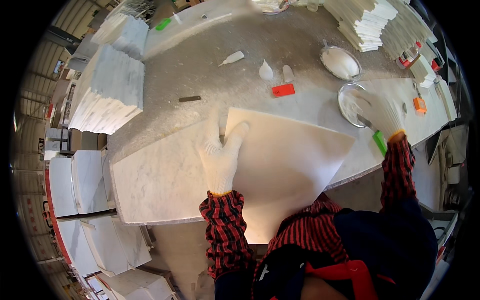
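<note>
My left hand [220,159], in a white knit glove, is closed on the left edge of a large white stone slab [287,160]. Its thumb lies over the slab's face, with the fingers along the other side of the edge. The slab leans tilted at the table's near side, its lower part close to my body. To the right, my gloved right hand [389,114] reaches to a round metal bowl [342,111] with whitish paste. A green-handled putty knife [379,142] rests on the bowl's rim, beside that hand. The right hand's fingers are blurred.
A second bowl [324,64] of white powder stands beyond. Squeeze bottles [233,58], a red block [283,90], a dark metal strip [189,99] and an orange object [419,105] lie about the table [155,195]. Stone stacks rise at left [112,90] and far right [367,25].
</note>
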`<state>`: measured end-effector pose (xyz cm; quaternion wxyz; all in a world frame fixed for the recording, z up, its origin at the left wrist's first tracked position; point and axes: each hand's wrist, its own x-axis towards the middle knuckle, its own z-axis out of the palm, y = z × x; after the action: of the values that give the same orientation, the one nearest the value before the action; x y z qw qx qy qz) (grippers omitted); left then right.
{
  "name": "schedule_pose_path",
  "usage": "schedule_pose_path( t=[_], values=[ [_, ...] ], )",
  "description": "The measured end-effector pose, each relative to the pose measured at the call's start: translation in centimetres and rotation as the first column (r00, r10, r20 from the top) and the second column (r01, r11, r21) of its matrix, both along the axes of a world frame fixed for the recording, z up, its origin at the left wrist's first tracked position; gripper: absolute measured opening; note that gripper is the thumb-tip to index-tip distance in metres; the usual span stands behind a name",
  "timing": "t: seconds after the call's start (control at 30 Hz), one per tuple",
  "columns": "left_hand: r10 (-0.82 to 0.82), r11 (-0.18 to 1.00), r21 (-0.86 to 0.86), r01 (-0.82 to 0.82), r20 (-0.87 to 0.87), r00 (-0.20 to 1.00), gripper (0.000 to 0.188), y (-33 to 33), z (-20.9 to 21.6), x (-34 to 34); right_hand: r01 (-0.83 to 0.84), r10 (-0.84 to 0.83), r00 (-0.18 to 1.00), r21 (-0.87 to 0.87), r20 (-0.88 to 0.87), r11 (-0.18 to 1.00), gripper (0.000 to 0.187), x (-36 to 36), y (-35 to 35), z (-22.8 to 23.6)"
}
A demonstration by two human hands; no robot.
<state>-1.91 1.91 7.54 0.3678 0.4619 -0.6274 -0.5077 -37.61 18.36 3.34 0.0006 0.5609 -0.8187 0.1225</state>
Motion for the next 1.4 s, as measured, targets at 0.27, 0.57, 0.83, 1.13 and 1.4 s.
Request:
schedule_pose_path(
  t=[0.27, 0.57, 0.83, 1.13, 1.4],
  values=[
    [0.054, 0.970, -0.244, -0.013, 0.162, 0.985, 0.070, -0.8, -1.6, 1.2, -0.053, 0.128, 0.604, -0.120, 0.787, 0.991, 0.072, 1.6, -22.0, -9.4],
    [0.047, 0.993, -0.117, -0.023, 0.207, 0.977, 0.073, -0.5, -0.8, 2.0, -0.002, 0.147, 0.690, -0.201, 0.709, 0.980, 0.065, 5.6, -26.9, -13.1],
    [0.073, 0.940, -0.342, 0.007, 0.219, 0.973, 0.071, -1.2, -1.8, 1.0, -0.017, 0.269, 0.491, -0.299, 0.829, 0.954, 0.041, 4.7, -24.3, -8.7],
    [0.053, 0.995, -0.086, -0.049, 0.046, 0.998, 0.077, -0.7, -2.1, 1.5, -0.253, 0.305, 0.246, -0.243, 0.920, 0.937, 0.040, 7.6, -13.5, 5.1],
    [0.047, 0.992, -0.125, -0.035, 0.095, 0.994, 0.079, -1.0, -1.8, 1.4, -0.344, 0.345, 0.350, -0.223, 0.871, 0.912, 0.038, 10.7, -11.3, 9.7]
  ],
)
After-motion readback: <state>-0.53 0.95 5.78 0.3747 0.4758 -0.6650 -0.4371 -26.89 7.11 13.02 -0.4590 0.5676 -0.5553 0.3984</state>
